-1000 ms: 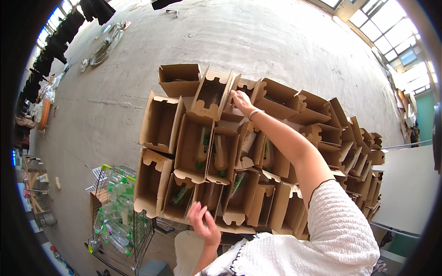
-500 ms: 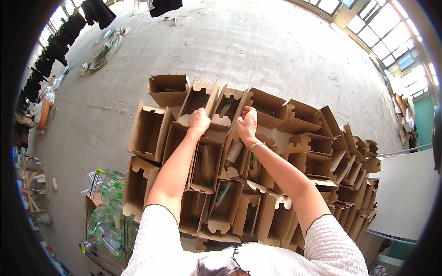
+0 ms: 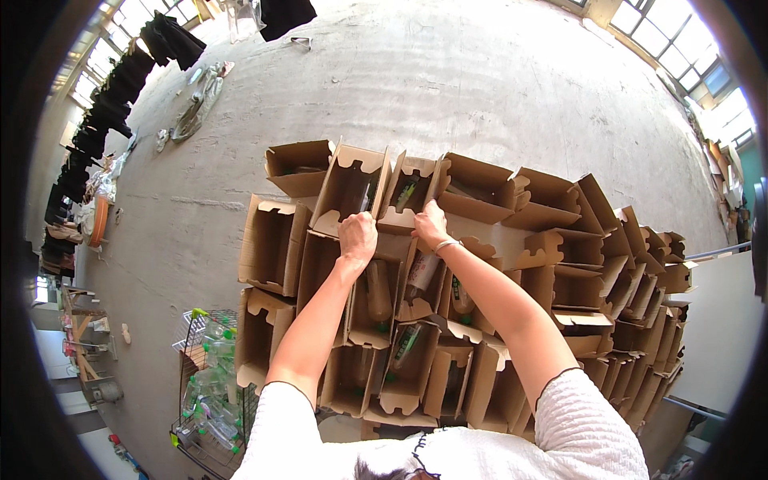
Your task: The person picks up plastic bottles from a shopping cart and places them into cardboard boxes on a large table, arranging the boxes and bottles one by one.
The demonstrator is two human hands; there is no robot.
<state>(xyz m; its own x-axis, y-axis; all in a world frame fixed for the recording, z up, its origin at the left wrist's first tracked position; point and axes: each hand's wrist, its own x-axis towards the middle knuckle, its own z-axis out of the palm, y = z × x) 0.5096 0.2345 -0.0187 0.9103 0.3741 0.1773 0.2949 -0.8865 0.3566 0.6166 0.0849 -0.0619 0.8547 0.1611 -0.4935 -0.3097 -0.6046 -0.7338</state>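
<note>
My left hand (image 3: 358, 238) is closed at the near edge of an open cardboard box (image 3: 342, 172), where it meets the box to its right; its fingertips are hidden. A bottle (image 3: 366, 194) lies inside that box. My right hand (image 3: 432, 225) is closed on the near right corner of the narrower box (image 3: 424, 166), which holds a green-labelled bottle (image 3: 408, 190). Just below my hands, more boxes hold a clear bottle (image 3: 378, 293), a bottle with a pale label (image 3: 421, 272) and a green-labelled bottle (image 3: 462, 299).
Rows of open cardboard boxes (image 3: 552, 198) stretch to the right, tightly packed. At lower left stands a black wire basket cart (image 3: 182, 376) filled with green-capped clear bottles (image 3: 218, 360). Beyond the boxes lies a grey concrete floor (image 3: 448, 80). Dark clothes (image 3: 108, 96) hang at far left.
My left hand has shifted right and nearer along the box edge, uncovering the bottle inside. My right hand stays by the narrower box. The whole view has shifted slightly.
</note>
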